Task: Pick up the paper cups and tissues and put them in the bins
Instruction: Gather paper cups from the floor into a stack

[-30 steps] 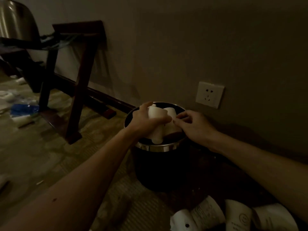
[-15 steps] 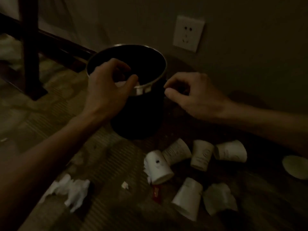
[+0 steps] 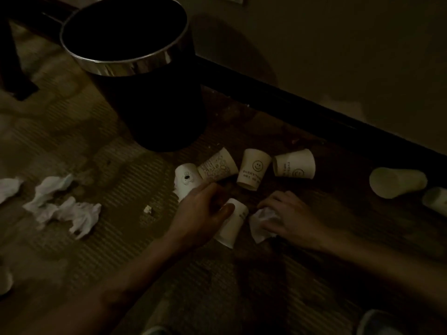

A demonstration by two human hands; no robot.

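A black bin with a chrome rim [image 3: 125,66] stands on the carpet by the wall. Several white paper cups lie on their sides in front of it, one with a smiley face [image 3: 254,171]. My left hand [image 3: 200,211] grips a fallen cup [image 3: 232,226], thumb across its side. My right hand [image 3: 292,218] closes on a crumpled tissue [image 3: 260,226] just right of that cup. More crumpled tissues [image 3: 63,209] lie on the carpet to the left.
Two more cups [image 3: 396,182] lie at the right by the dark baseboard [image 3: 314,112]. A dark furniture leg [image 3: 12,76] stands at the top left. A small paper scrap [image 3: 147,209] lies between the tissues and the cups.
Both hands have left the bin rim and come down to the floor. The left now grips a fallen cup and the right a crumpled tissue. The view has tilted downward.
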